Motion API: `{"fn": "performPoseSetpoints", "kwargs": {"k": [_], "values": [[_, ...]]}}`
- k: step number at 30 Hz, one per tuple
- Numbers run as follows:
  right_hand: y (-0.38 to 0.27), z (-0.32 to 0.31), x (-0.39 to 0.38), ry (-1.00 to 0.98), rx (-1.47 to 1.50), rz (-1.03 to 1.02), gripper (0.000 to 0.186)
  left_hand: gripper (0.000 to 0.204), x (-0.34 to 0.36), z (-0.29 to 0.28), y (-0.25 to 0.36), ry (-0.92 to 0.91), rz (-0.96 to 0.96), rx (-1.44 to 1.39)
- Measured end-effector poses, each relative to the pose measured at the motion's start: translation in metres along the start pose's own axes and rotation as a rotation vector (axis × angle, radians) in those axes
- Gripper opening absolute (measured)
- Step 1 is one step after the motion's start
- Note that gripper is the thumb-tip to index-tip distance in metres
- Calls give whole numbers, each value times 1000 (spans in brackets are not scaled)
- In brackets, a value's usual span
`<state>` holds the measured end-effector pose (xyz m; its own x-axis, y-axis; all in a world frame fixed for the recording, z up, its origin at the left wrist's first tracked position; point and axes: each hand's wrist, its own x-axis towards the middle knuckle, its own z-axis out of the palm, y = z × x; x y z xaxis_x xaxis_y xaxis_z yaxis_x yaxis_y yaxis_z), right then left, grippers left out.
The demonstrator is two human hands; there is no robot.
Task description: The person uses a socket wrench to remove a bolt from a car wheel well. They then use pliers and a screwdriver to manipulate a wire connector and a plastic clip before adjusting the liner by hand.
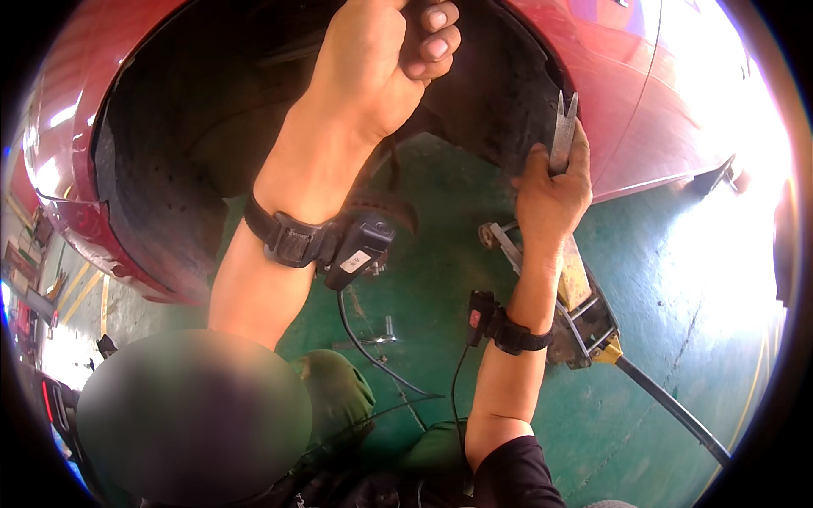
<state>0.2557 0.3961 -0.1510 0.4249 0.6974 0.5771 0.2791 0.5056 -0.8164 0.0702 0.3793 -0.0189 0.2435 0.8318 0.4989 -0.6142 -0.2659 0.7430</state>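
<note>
My left hand (406, 42) is raised at the dark wheel arch liner (195, 93) of a red car, its fingers curled in. The frame's top edge cuts it off, and whatever it grips is hidden. At the right edge of the arch, my right hand (555, 190) is closed around a forked metal pry tool (562, 140). The two prongs point up, close beside the red fender (614, 110). Each wrist wears a black strap with a small cabled device (362, 245).
A floor jack (580, 292) with yellow parts stands beyond my right forearm, its long handle (669, 406) slanting toward the lower right. On the green floor (644, 330) lies a ratchet wrench (368, 342). A brake disc (385, 207) shows behind my left wrist. A blurred round patch covers the lower left.
</note>
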Motion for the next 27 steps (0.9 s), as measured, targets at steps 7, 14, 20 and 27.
{"fn": "performPoseSetpoints", "kwargs": {"k": [7,14,20,27], "values": [[0,-2,0,1,-23,-2,49,28,-2,13,-5,324,58,81],[-2,-2,0,-10,-15,4,48,31,0,6,-2,-4,-17,-66],[0,-3,0,-15,-7,4,48,30,-4,8,-6,252,48,27],[-1,-3,0,-8,-54,0,49,33,3,8,-3,138,-33,5]]}}
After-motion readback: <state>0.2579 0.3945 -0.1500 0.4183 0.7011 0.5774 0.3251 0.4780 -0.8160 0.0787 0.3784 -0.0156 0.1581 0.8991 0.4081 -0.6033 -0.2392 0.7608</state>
